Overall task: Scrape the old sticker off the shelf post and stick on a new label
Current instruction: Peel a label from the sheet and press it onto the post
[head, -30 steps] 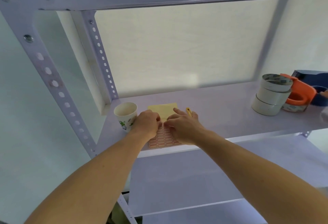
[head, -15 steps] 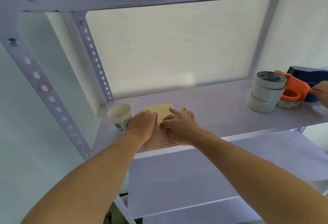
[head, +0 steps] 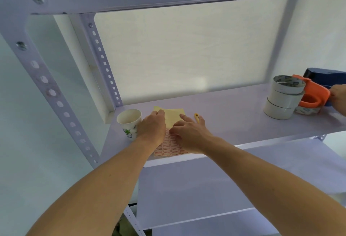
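Label sheet (head: 169, 147) at shelf (head: 234, 116) front edge, near left corner: thin, floppy. Left hand (head: 152, 129) presses it flat; right hand (head: 189, 133) picks at label, pinch possibly closed, cannot tell. Lift by corner.

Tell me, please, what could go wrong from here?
The left hand sits right beside the paper cup, so a nudge could tip it. The label sheet reaches the front edge of the shelf and might slide off. The yellow cutter lies by the right hand; an exposed blade could nick it.
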